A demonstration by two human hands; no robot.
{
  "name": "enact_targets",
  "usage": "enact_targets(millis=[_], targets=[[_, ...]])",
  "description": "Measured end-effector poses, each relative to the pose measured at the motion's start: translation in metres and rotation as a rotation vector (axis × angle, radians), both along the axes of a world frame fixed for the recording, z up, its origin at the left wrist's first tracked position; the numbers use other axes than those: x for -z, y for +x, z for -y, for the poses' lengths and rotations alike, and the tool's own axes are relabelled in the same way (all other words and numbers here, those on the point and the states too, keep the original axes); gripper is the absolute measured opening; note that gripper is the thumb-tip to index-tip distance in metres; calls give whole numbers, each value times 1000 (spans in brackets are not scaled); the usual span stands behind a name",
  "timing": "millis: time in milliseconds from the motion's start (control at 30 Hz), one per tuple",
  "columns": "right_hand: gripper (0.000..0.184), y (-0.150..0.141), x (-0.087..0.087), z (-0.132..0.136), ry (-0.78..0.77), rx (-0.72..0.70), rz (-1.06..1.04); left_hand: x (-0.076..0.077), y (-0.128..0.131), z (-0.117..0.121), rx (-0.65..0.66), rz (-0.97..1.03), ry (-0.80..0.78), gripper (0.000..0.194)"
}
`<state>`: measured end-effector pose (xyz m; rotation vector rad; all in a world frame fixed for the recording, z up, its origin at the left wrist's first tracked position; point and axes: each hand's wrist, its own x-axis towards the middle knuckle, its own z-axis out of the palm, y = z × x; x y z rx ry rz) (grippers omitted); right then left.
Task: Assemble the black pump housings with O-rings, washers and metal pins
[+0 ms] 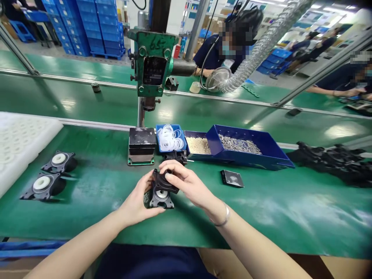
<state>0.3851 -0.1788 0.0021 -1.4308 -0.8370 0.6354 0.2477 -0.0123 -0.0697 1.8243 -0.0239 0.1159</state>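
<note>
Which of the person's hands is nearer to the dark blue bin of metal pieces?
Right. The right hand is left of the bin, toward the camera; the left hand is farther left, also toward the camera.

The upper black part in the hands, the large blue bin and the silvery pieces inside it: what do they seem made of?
Upper black part: probably matte plastic, from its dull surface; coated metal remains possible.
Large blue bin: likely smooth plastic, from its even colour and thin walls.
Silvery pieces: apparently shiny metal, from their glints.
</note>
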Motion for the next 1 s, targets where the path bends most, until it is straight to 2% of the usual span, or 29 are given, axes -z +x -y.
enact_targets(millis=[233,400,567,667,867,1000], targets=[[19,2,13,6,-55,21,41,-1,1,0,8,-17,2,106],[17,-2,13,9,-91,42,122,-2,1,0,5,-27,32,106],[14,-14,9,13,-96,17,454,-3,2,0,9,-37,75,105],[20,-24,17,14,-142,-28,593,-2,2,1,23,-22,74,105],[16,-37,46,15,-185,24,515,-5,1,3,14,5,98,105],[14,-32,49,15,-191,-63,524,-9,2,3,15,1,101,104]])
